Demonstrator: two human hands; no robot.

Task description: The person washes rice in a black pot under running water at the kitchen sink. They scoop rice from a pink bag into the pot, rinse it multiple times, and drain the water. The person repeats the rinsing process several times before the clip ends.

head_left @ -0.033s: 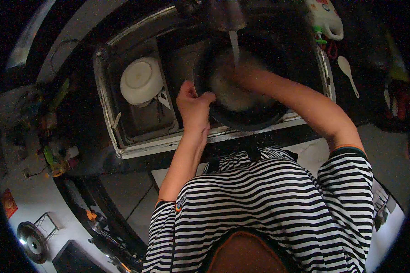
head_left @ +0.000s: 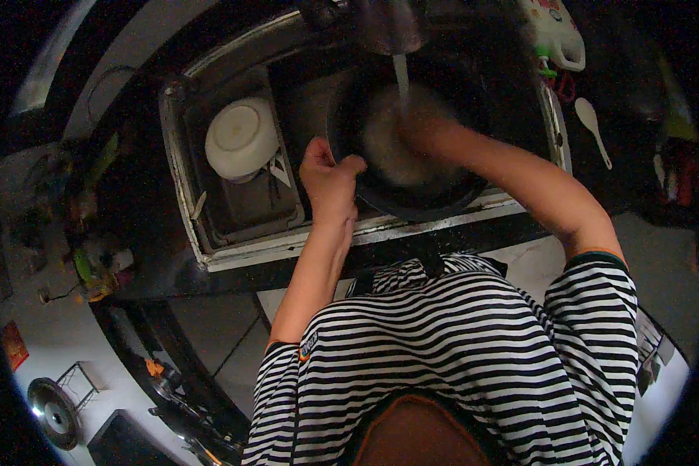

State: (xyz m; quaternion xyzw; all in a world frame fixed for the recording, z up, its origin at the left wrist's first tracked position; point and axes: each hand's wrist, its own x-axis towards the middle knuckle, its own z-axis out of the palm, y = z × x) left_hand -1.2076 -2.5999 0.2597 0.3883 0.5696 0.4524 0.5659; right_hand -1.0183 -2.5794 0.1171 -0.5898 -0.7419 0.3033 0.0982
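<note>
A dark round pot (head_left: 400, 203) sits in the right part of the sink, holding something pale and cloudy (head_left: 388, 147) that is too blurred to identify. My left hand (head_left: 332, 179) pinches the pot's left rim between thumb and fingers. Inside the pot is my right hand (head_left: 429, 133), smeared by motion, its fingers hidden. A stream of water (head_left: 401, 78) runs from the faucet (head_left: 392, 31) into the pot beside that hand.
The sink (head_left: 248, 255) has a worn pale rim. In its left basin, an upturned white bowl (head_left: 242, 140) lies with a few small utensils. On the right counter are a white spoon (head_left: 589, 120) and a white jug with a green cap (head_left: 555, 39).
My right hand has shifted slightly to the right inside the pot. My left hand keeps its hold on the rim, and the water still runs.
</note>
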